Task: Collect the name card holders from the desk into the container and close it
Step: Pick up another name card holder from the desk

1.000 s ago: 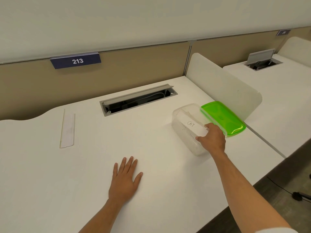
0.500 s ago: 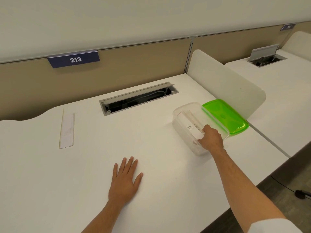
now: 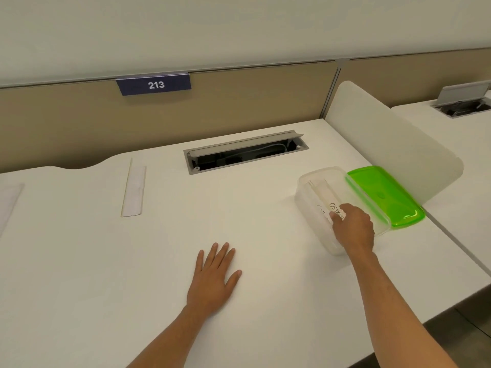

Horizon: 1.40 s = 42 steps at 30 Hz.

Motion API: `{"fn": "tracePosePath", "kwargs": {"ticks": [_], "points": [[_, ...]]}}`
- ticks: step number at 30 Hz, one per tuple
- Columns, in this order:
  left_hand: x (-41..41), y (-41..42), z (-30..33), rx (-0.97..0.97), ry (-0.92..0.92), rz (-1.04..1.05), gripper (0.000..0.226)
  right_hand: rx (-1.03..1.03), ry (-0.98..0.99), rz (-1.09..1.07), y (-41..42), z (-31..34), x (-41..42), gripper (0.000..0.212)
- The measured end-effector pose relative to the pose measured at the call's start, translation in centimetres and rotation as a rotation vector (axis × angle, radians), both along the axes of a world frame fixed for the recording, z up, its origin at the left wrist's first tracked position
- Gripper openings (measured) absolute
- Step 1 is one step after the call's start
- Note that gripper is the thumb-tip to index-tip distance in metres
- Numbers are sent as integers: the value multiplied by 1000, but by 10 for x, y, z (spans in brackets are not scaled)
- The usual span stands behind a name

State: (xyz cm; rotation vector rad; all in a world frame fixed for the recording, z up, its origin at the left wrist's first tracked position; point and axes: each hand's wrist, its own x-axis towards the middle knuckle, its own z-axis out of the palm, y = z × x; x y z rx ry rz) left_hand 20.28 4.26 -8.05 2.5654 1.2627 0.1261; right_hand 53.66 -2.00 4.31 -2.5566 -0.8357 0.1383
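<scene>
Now my right hand [image 3: 353,229] has pushed deeper into the clear container [image 3: 313,197] at frame right, fingers pinched on the "OSTRICH" card holder [image 3: 335,207]. Left hand [image 3: 212,277] stays flat, open, on the table [image 3: 79,274]. Another holder [image 3: 134,191] waits upper left; the green lid [image 3: 382,195] lies beside the container.

We see a blue sign [image 3: 154,85] reading 213 on the tan partition [image 3: 239,102] behind the desk. An open cable tray [image 3: 245,152] is set into the desktop, its flap raised. A white rounded divider [image 3: 393,139] stands at the right, and beyond it a neighbouring desk [image 3: 451,144] carries a second cable tray [image 3: 462,104].
</scene>
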Motion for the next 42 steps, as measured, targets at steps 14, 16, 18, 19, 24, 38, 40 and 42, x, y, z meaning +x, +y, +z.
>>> {"fn": "tracePosePath", "kwargs": {"ticks": [14, 16, 18, 19, 24, 38, 40, 42], "points": [[-27, 8, 7, -103, -234, 9, 58, 77, 25, 586, 56, -55, -164, 60], [-40, 10, 7, -84, -314, 59, 53, 40, 45, 644, 63, -64, -179, 64], [-55, 15, 9, -33, -372, 131, 47, 7, 62, 694, 72, -71, -194, 68], [-62, 20, 10, -4, -394, 175, 44, -9, 65, 717, 76, -75, -202, 70], [-98, 51, 19, 35, -411, 388, 40, -93, 81, 811, 97, -91, -233, 74], [-137, 155, 41, 40, -474, 719, 49, -170, -80, 867, 124, -122, -258, 83], [-137, 170, 41, 1, -462, 758, 55, -168, -96, 858, 124, -123, -260, 83], [-138, 184, 41, -36, -447, 793, 56, -173, -102, 851, 125, -123, -260, 83]]}}
